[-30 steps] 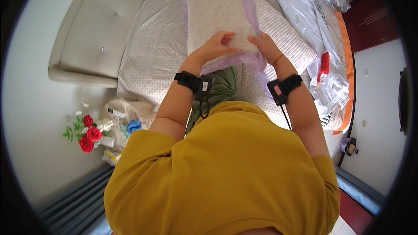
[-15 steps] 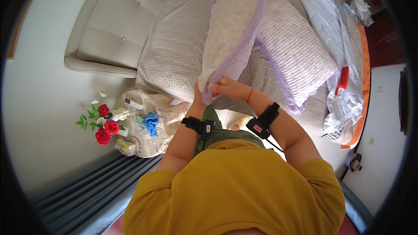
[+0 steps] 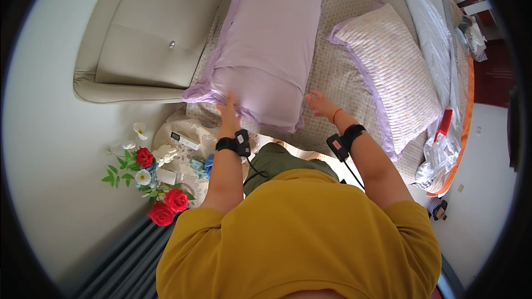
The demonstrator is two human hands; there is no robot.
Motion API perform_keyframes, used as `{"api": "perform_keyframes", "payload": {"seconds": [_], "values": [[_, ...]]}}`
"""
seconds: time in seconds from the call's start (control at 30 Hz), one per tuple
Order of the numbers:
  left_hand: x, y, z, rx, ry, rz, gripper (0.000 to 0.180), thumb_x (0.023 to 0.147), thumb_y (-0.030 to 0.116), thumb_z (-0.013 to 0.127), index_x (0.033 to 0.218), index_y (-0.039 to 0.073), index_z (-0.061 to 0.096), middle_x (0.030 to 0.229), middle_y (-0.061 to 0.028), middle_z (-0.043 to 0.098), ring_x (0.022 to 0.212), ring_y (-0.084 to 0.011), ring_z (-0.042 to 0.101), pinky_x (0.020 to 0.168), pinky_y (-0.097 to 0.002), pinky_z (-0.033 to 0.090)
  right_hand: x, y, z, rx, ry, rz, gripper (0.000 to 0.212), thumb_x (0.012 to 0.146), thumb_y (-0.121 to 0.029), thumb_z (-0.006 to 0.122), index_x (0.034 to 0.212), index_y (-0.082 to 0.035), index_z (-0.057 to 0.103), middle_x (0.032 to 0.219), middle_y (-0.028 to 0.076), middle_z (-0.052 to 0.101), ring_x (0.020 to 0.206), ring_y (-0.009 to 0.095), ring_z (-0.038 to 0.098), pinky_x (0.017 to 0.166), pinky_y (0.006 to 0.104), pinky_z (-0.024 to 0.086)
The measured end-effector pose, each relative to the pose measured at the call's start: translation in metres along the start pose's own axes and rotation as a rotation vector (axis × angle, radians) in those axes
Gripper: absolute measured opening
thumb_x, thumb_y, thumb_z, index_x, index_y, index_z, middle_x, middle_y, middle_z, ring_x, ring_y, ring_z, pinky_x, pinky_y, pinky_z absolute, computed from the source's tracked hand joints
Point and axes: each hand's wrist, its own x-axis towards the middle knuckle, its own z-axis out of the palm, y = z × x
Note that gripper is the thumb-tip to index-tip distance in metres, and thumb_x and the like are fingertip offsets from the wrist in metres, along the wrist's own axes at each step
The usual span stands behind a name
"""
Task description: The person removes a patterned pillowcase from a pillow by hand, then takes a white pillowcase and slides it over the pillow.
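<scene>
A pillow [image 3: 271, 27] lies on the bed beside the headboard, its plain pale purple side up, with a fabric overlap across its near end and a ruffled purple border. My left hand [image 3: 228, 116] is at its near left corner, fingers spread and holding nothing; whether it touches the fabric I cannot tell. Just off the pillow's right edge, my right hand [image 3: 322, 106] hovers with fingers apart and nothing in it. To the right rests a second pillow [image 3: 396, 72], its quilted cream-and-purple face up and its edge ruffled in purple.
A tufted beige headboard [image 3: 155, 27] borders the bed on the left. Below it, a cloth-covered bedside table [image 3: 191, 127] bears red and white flowers [image 3: 174, 200] and a blue cloth [image 3: 209, 166]. Clear plastic sheeting [image 3: 438, 158] and a red-handled brush [image 3: 444, 123] lie along the bed's right side.
The pillow I was gripping by its corner, tilted up, now lies flat further left with its plain side up. Both my hands have let go and moved apart.
</scene>
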Motion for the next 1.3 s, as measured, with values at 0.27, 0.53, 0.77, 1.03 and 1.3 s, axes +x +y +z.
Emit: {"api": "perform_keyframes", "payload": {"seconds": [0.27,0.53,0.77,1.03,1.3], "values": [[0.0,-0.004,0.038,-0.024,0.005,-0.418,0.112,0.066,0.041,0.072,0.134,0.021,-0.015,0.138,-0.0106,0.013,0.122,-0.031,0.022,0.087,-0.0574,0.031,0.083,-0.035,0.013,0.07,0.275,-0.083,0.085,0.073,-0.055,0.057,0.134,-0.007,0.022,0.127,0.012,0.04,0.104,0.026,0.049,0.078,0.0399,0.044],[-0.014,0.009,0.058,-0.335,-0.278,-0.599,0.056,0.077,0.024,0.065,0.122,0.011,0.035,0.121,-0.0111,0.041,0.109,-0.0298,0.042,0.087,-0.0506,0.04,0.099,-0.081,0.033,-0.168,0.543,-0.274,0.051,0.077,-0.047,0.052,0.085,0.002,0.062,0.09,0.023,0.06,0.089,0.036,0.056,0.078,0.0403,0.043],[-0.013,0.006,0.08,-0.261,-0.389,-0.306,0.038,0.076,0.007,0.056,0.112,0.004,0.045,0.105,-0.0084,0.053,0.096,-0.0222,0.053,0.079,-0.0352,0.048,0.016,-0.108,0.033,-0.381,0.599,-0.627,0.037,0.076,-0.035,0.05,0.065,0.0,0.055,0.068,0.022,0.055,0.066,0.039,0.053,0.06,0.0447,0.042],[-0.029,-0.008,0.147,0.109,-0.715,0.038,0.042,0.075,0.008,0.055,0.115,0.002,0.044,0.101,-0.0085,0.054,0.089,-0.0204,0.054,0.073,-0.0299,0.046,-0.117,-0.004,0.008,-0.285,0.642,-0.434,0.031,0.078,-0.028,0.052,0.065,0.0,0.055,0.061,0.017,0.054,0.058,0.032,0.054,0.055,0.0403,0.042],[-0.016,0.026,0.233,0.651,-0.575,0.595,0.051,0.069,-0.001,0.049,0.119,0.0,0.044,0.114,-0.0171,0.051,0.109,-0.0266,0.048,0.092,-0.0328,0.037,-0.136,0.075,-0.047,-0.385,0.881,-0.456,0.036,0.081,-0.027,0.052,0.109,-0.003,0.052,0.102,0.019,0.056,0.098,0.031,0.051,0.085,0.0384,0.04]]}}
